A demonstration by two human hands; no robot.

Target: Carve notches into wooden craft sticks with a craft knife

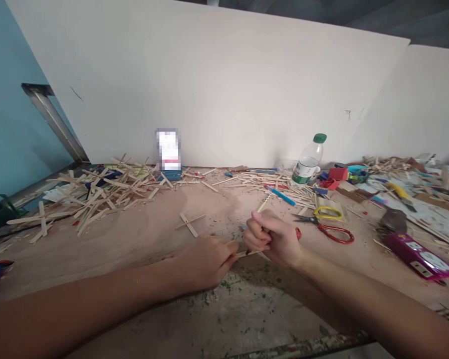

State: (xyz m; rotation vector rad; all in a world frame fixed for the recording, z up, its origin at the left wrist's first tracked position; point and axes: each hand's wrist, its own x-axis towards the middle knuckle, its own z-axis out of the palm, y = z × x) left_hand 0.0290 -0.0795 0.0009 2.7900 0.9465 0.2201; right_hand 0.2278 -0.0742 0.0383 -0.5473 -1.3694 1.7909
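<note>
left hand (211, 259) is low at mid-table, fingers closed on the end of a flat wooden stick (244, 254), which runs across the gap toward the right hand (272, 238). right hand is clenched, thumb on top, around what looks like a slim patterned stick (264, 201): one end pokes out above by the thumb, a dark tip shows below, right at the flat stick; can't tell if it touches. red bit just beside that fist is mostly hidden, can't tell what it is. a crossed-stick piece (188, 225) lies on the table (164, 319) just beyond the left hand. scissors (315, 220) with one yellow and one red handle lie right of the right hand, blades apart. blue pen (281, 195) past them, near loose sticks (260, 179) and an upright green-capped bottle (307, 162). big stick heap (112, 194) at far left, lit phone (169, 149) standing beside it. purple box (421, 257) at right, yellow-handled cutter (398, 192) behind it. green specks scattered near the hands.
</note>
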